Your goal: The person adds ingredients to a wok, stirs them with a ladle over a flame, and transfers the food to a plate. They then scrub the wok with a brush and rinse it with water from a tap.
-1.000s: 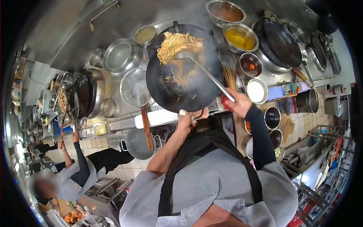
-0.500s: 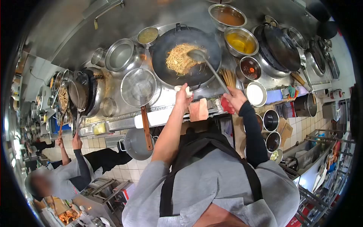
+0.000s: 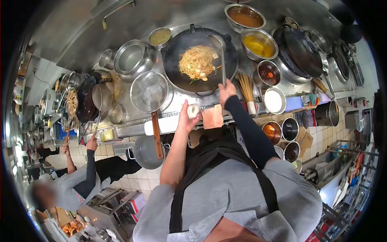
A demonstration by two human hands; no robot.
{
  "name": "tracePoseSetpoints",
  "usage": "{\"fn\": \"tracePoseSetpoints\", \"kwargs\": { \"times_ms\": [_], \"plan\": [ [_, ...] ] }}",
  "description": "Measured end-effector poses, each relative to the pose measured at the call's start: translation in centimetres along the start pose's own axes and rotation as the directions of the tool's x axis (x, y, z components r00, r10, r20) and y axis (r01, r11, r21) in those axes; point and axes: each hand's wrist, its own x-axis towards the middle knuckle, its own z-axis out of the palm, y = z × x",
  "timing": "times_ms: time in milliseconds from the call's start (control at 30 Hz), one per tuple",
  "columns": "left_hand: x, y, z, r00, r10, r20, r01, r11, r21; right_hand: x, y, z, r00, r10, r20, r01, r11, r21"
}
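Observation:
My right hand [image 3: 227, 92] is closed around the handle of a long metal ladle [image 3: 217, 42]. The ladle's bowl rests toward the far right inside a large black wok [image 3: 173, 66]. Fried noodles [image 3: 197, 60] with pale pieces lie heaped in the wok's middle. Nearer to me, my left hand [image 3: 187, 120] has its fingers around a bunched white cloth [image 3: 193, 110]. That hand is apart from the wok's near handle. Just right of it, a folded pinkish-brown cloth [image 3: 213, 117] lies on the stove's front edge.
A mesh strainer [image 3: 149, 92] with a wooden handle sits left of the wok. A bamboo brush [image 3: 245, 83], a bowl of yellow liquid [image 3: 259, 45] and a pot of dark sauce [image 3: 268, 74] stand to the right. A co-worker [image 3: 72, 185] handles pans at far left.
My left hand has drawn back from the wok's near handle with the white cloth. The ladle has left the noodles for the wok's far right, and my right hand has shifted left and away from me.

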Motion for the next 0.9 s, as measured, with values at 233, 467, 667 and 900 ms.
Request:
{"fn": "tracePoseSetpoints", "kwargs": {
  "times_ms": [233, 467, 667, 900],
  "plan": [
    [8.0, 0.6, 5.1, 0.985, 0.038, -0.166, 0.0, 0.975, 0.224, 3.6, 2.8, -4.9, 0.867, -0.288, 0.407, 0.478, 0.714, -0.512],
    [11.7, 0.9, 2.6, 0.991, -0.02, -0.133, 0.051, 0.971, 0.234, -7.7, 5.6, -16.1, 0.893, -0.307, 0.328, 0.428, 0.361, -0.829],
    [-2.5, -2.1, 8.3, 0.991, -0.111, -0.07, 0.115, 0.992, 0.049, -15.3, -6.4, -15.6, 0.914, 0.052, 0.403, 0.086, 0.944, -0.319],
    [2.7, -4.3, 4.0, 0.983, 0.077, -0.166, -0.057, 0.991, 0.122, -12.1, -7.0, -14.9, 0.83, 0.268, 0.489, -0.171, 0.957, -0.235]
  ]
}}
